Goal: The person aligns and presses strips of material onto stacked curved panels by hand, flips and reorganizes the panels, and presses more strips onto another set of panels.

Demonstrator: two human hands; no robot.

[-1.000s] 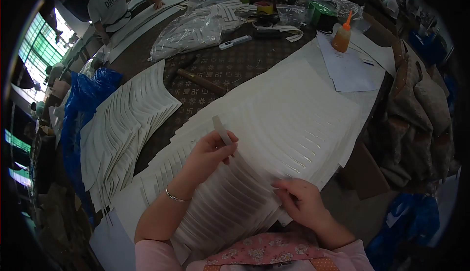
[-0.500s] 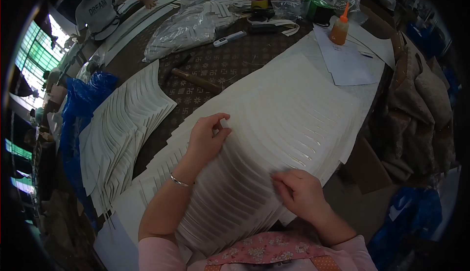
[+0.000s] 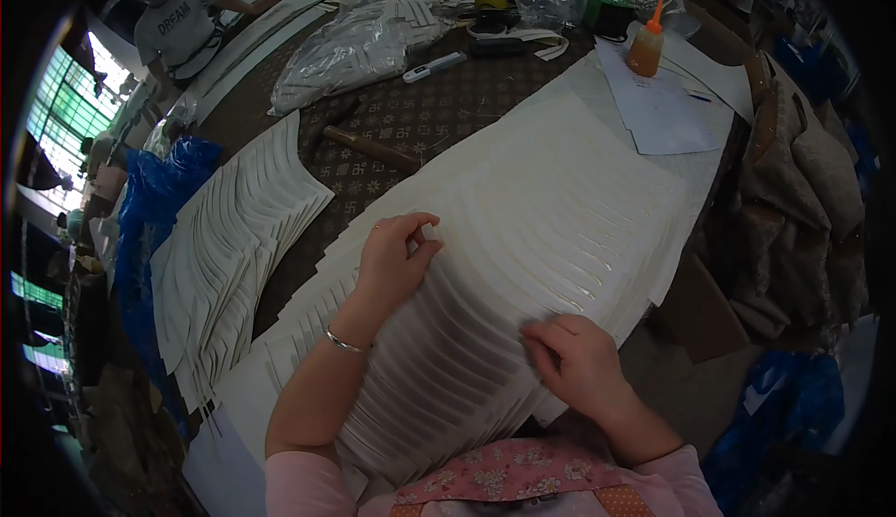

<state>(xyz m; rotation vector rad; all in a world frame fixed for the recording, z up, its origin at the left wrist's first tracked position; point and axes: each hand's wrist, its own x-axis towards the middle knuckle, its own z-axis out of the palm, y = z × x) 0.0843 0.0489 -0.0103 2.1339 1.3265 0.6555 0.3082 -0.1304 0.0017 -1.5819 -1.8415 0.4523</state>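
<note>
A fanned stack of white, curved strips [image 3: 448, 368] spreads over the table in front of me, overlapping in rows. My left hand [image 3: 397, 256], with a bangle at the wrist, pinches the upper left end of one strip between thumb and fingers. At the strip's lower right end, my right hand [image 3: 574, 358] has its fingers closed on the edge; the fingertips are slightly blurred. Beyond both hands, the layered white pieces [image 3: 523, 181] carry shiny, yellowish wet-looking lines near their right ends.
A second fanned stack [image 3: 243, 228] lies left, by blue plastic [image 3: 159, 200]. Behind are a wooden-handled hammer [image 3: 373, 148], a utility knife [image 3: 435, 67] and a bagged bundle [image 3: 345, 60]. An orange-tipped bottle [image 3: 646, 46] stands on paper [image 3: 667, 111]. Another person [image 3: 182, 27] works at far left.
Both my hands keep nearly the same place and hold, the right one shifting very slightly. The other person's arm and head have moved a little. The view has tilted slightly.
</note>
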